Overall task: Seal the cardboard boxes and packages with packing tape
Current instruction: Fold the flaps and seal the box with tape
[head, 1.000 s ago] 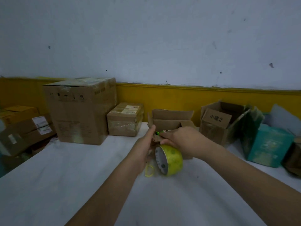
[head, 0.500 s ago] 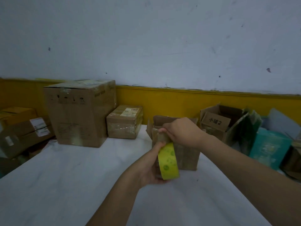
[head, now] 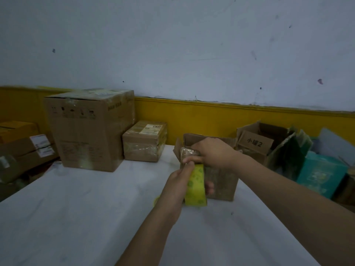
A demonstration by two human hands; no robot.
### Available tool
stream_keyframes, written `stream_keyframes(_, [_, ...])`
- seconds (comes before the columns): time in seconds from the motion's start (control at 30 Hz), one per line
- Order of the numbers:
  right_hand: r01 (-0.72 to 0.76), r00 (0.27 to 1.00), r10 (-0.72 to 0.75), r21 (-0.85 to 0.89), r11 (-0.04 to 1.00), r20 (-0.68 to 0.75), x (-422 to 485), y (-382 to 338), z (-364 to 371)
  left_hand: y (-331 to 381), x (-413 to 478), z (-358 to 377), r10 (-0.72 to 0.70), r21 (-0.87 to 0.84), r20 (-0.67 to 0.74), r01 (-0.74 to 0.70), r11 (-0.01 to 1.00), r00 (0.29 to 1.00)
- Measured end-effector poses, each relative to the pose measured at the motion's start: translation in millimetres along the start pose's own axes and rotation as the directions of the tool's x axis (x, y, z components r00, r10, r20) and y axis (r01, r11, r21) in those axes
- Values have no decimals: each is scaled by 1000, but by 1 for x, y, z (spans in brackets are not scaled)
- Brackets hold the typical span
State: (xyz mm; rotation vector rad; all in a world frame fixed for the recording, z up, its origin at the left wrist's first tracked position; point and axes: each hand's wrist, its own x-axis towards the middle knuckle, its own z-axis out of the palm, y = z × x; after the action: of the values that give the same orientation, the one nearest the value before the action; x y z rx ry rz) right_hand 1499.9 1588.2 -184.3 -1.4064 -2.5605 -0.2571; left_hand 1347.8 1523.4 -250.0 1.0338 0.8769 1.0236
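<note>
A yellow-green roll of packing tape (head: 196, 187) stands on edge just above the white table, gripped by my left hand (head: 179, 181) with fingers wrapped round it. My right hand (head: 213, 153) pinches the free end of clear tape at the top front of a small open cardboard box (head: 221, 181) that stands right behind the roll. The box's flaps stick up behind my right hand. A short strip of tape runs from the roll up to my right fingers.
A tall sealed cardboard box (head: 90, 131) and a small taped parcel (head: 144, 143) stand at the back left. An open box marked with characters (head: 257, 143) and teal packages (head: 320, 175) crowd the right. More boxes (head: 23, 146) lie off the white table's (head: 76, 217) left edge.
My left hand took hold of the roll and turned it edge-on in front of the small box. My right hand rose from the roll to the box's top, drawing tape out.
</note>
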Motion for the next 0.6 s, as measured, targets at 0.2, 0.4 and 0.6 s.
stream_keyframes(0.2, [-80, 996, 85, 129, 988, -30, 5, 17, 9, -14, 0, 0, -125, 213, -21, 126, 969, 992])
stream_keyframes(0.4, [-75, 989, 59, -121, 990, -133, 2, 19, 8, -13, 15, -35, 188, 616, -254, 9, 787, 949])
stream_keyframes(0.6, [23, 894, -136, -258, 966, -427, -8, 0, 13, -34, 14, -75, 203, 963, -196, 149, 224, 959])
